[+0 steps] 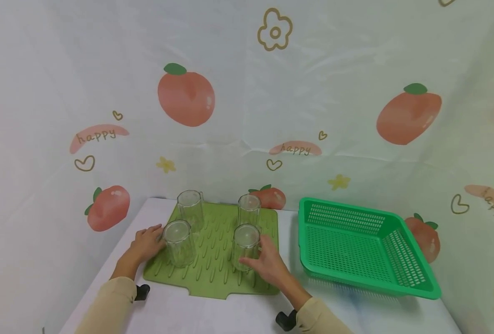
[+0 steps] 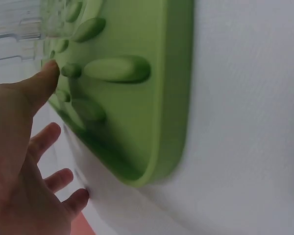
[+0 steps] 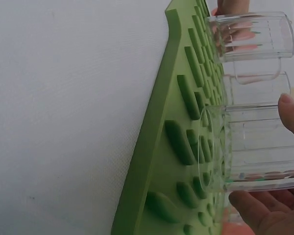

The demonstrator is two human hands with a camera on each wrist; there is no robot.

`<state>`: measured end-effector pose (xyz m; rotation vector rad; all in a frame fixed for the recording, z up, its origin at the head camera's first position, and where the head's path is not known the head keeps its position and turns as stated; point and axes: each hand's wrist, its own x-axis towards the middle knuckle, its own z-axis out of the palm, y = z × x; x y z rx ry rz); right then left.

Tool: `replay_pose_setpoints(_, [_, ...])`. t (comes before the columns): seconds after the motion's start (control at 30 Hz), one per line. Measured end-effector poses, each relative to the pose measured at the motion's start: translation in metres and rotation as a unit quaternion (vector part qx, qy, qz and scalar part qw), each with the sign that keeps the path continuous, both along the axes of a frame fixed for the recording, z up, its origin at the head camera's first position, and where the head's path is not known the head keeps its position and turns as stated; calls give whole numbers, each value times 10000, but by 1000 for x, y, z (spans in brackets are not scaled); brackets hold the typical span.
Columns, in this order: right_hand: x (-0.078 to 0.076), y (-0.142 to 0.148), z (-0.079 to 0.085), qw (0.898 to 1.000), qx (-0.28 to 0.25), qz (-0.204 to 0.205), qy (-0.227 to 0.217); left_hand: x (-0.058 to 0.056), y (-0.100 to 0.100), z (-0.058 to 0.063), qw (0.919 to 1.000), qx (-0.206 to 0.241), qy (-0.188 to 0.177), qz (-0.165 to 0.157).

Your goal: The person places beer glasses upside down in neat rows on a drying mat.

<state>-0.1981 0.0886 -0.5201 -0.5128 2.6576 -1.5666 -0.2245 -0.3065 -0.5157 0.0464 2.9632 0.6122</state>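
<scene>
Clear glass mugs stand upside down on a green ribbed drying mat (image 1: 213, 285). My right hand (image 1: 269, 264) holds the front right mug (image 1: 246, 248); in the right wrist view, that mug (image 3: 255, 147) lies between the thumb and fingers of the hand (image 3: 269, 213). At the mat's left edge, my left hand (image 1: 146, 243) is beside the front left mug (image 1: 180, 246). Its fingers are spread and loosely bent in the left wrist view, where the hand (image 2: 19, 142) grips nothing. Behind these stand the back left mug (image 1: 191, 211) and the back right mug (image 1: 248, 211).
A green plastic basket (image 1: 368, 283) with slotted sides sits to the right of the mat on the white tabletop (image 1: 213, 317). A white curtain (image 1: 238, 93) printed with fruit and hearts hangs behind the table and at its sides.
</scene>
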Motion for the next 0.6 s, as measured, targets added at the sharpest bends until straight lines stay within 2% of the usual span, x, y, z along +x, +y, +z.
replay_pose_setpoints(0.23, [2,-3,1,9997,225,40,101,0,-2,-8,10000,-42,-82,26])
replay_pose_setpoints(0.37, [3,-4,-1,9997,239,85,-1,-1,-3,-13,9999,-106,-44,14])
replay_pose_setpoints(0.6, [4,-5,-3,9998,155,89,-70,-1,-1,-8,10000,-58,-47,35])
